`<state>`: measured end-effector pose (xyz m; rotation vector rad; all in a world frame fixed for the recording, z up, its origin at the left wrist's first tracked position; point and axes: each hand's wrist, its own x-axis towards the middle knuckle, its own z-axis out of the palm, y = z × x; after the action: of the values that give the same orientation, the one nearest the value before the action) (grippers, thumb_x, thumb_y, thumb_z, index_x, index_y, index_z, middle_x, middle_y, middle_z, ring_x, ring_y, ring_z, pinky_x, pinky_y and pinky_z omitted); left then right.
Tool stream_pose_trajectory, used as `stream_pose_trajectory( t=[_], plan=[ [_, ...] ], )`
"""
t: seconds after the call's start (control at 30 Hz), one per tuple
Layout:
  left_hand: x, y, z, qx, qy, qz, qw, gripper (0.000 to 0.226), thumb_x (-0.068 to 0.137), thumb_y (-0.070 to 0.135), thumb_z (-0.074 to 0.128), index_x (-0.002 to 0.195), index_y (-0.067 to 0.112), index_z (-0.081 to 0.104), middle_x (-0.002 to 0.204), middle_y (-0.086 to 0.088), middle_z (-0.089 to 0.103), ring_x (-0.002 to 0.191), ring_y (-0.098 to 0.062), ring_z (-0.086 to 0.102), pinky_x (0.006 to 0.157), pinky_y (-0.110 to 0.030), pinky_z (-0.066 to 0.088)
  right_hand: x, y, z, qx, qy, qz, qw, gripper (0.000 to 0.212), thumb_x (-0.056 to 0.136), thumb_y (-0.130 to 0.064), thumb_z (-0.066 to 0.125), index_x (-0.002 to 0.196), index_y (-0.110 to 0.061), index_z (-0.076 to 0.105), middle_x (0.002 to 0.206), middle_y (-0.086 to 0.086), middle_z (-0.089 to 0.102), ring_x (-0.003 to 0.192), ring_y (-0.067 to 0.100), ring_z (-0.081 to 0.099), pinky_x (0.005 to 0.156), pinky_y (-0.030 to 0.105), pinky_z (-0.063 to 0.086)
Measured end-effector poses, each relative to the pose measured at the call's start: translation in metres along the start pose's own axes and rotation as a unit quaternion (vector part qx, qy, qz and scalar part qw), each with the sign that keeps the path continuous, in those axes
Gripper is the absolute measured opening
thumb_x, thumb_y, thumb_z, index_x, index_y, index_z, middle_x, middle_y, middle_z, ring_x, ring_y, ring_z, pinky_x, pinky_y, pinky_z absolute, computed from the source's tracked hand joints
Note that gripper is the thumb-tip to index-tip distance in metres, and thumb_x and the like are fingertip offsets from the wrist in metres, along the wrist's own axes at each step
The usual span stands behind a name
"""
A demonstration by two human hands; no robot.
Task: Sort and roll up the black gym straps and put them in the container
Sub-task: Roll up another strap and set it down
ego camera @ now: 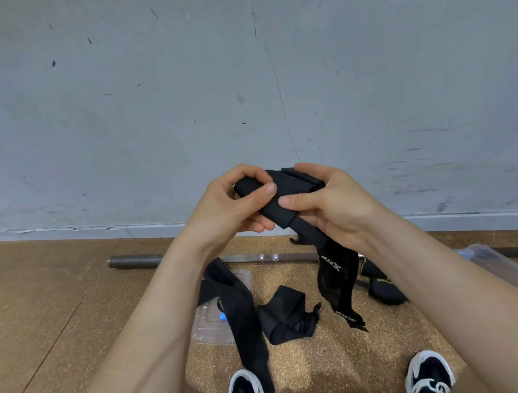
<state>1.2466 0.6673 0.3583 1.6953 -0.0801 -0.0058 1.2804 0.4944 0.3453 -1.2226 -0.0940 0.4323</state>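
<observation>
Black strap [285,191]: gripped by left hand [230,208] and right hand [329,203]; rolling judged begun, tail hanging. Floor straps [239,315], near: unrolled. Container [485,257], right: contents hidden.

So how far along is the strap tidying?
Early on. Done: nothing shows in the visible part of the clear container. In hand: the left hand and right hand hold one black strap, tail hanging. Left: a long strap, a crumpled strap and a yellow-lettered strap lie on the floor.

Loose straps [242,315] & barbell [132,260] block floor [43,306] ahead; room on L.
</observation>
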Motion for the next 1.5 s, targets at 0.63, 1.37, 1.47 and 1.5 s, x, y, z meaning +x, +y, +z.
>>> stream_pose_trajectory(
  t=[0.63,1.37,1.47,1.5],
  plan=[
    [-0.002,0.007,-0.010,0.010,-0.009,-0.010,1.000,0.028,0.061,0.025,0.079,0.078,0.010,0.062,0.069,-0.010,0.071,0.061,-0.021,0.070,0.057,-0.022,0.057,-0.005,-0.005,-0.002,0.017,-0.024,-0.039,0.999,0.057,0.088,0.001,0.066,0.141,-0.013,0.050,0.121,0.009,0.069,0.102,0.025,0.072,0.087,0.041,0.059],
    [-0.001,-0.002,-0.009,-0.051,-0.065,-0.003,0.997,0.021,0.091,0.039,0.065,0.101,0.021,0.063,0.065,-0.007,0.057,0.050,-0.016,0.047,0.050,-0.021,0.041,-0.011,-0.007,-0.004,-0.012,-0.070,-0.066,0.995,0.081,0.071,0.015,0.075,0.142,-0.015,0.049,0.133,0.017,0.058,0.094,0.031,0.071,0.062,0.039,0.060],
    [-0.001,-0.005,-0.016,-0.083,-0.122,0.005,0.989,0.041,0.075,0.048,0.080,0.101,0.022,0.063,0.073,-0.006,0.056,0.060,-0.015,0.053,0.059,-0.022,0.047,-0.014,-0.010,-0.006,0.046,-0.087,-0.038,0.994,0.070,0.080,0.021,0.062,0.141,-0.010,0.050,0.134,0.021,0.055,0.085,0.031,0.070,0.055,0.036,0.058],
    [0.000,-0.006,-0.015,-0.079,-0.114,0.008,0.990,0.046,0.070,0.052,0.081,0.099,0.021,0.064,0.073,-0.006,0.056,0.061,-0.015,0.053,0.059,-0.022,0.048,-0.014,-0.009,-0.006,0.049,-0.089,-0.035,0.994,0.070,0.080,0.021,0.061,0.141,-0.010,0.049,0.134,0.021,0.055,0.089,0.033,0.070,0.056,0.036,0.059]
  ],
)
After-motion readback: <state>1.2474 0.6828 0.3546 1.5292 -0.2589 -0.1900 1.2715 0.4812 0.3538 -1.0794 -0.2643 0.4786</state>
